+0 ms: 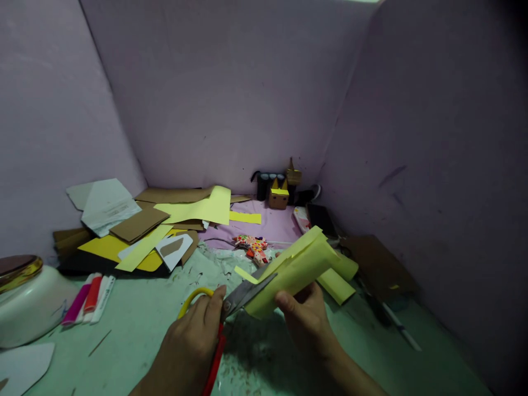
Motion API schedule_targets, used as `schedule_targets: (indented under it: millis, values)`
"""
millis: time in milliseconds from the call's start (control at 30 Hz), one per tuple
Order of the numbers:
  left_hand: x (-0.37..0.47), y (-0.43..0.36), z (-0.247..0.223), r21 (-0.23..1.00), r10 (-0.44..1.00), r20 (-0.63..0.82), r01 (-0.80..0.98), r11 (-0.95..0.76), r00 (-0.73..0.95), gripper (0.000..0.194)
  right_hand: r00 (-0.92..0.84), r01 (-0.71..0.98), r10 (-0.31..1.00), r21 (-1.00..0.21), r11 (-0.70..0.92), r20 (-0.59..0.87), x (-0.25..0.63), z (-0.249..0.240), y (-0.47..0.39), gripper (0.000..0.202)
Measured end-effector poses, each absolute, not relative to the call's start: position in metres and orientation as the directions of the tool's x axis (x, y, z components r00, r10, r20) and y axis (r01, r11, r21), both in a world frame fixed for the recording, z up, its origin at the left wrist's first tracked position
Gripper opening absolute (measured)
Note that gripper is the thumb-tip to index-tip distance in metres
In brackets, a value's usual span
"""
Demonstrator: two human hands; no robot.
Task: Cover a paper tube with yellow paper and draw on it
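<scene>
My left hand (187,338) is closed round the yellow and red handles of a pair of scissors (239,297). Their blades are apart, with the edge of a curled sheet of yellow paper (303,269) between them. A narrow strip at the paper's edge stands away from the sheet along the blades. My right hand (307,313) grips the paper from below, thumb on the near side; its other fingers are partly hidden behind the sheet. Past the scissors lies a patterned pouch-like thing (256,247) on the table.
Cardboard (140,221), yellow sheets (202,209) and white cut-outs (175,250) pile up at back left. Markers (91,300) lie beside a white rounded container (33,302). A small cardboard box figure (279,198) stands by the back wall. Brown cardboard (379,264) lies right, near the wall.
</scene>
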State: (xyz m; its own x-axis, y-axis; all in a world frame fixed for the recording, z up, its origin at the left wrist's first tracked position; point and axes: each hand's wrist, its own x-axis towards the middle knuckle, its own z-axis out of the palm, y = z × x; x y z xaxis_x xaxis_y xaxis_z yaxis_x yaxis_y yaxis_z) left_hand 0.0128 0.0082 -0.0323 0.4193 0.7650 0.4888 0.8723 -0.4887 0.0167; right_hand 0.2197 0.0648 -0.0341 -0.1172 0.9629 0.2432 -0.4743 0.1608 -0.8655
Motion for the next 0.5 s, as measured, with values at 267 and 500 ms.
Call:
schedule_targets:
  millis: [267, 500]
  values:
    - [0.011, 0.008, -0.035, 0.018, 0.772, 0.463, 0.867, -0.498, 0.435, 0.053, -0.057, -0.444, 0.971, -0.877, 0.183, 0.231, 0.217, -0.027, 0.064, 0.038]
    - [0.01, 0.007, -0.036, 0.047, 0.784, 0.452, 0.866, -0.498, 0.426, 0.054, -0.047, -0.408, 0.973, -0.893, 0.188, 0.227, 0.216, -0.023, 0.063, 0.036]
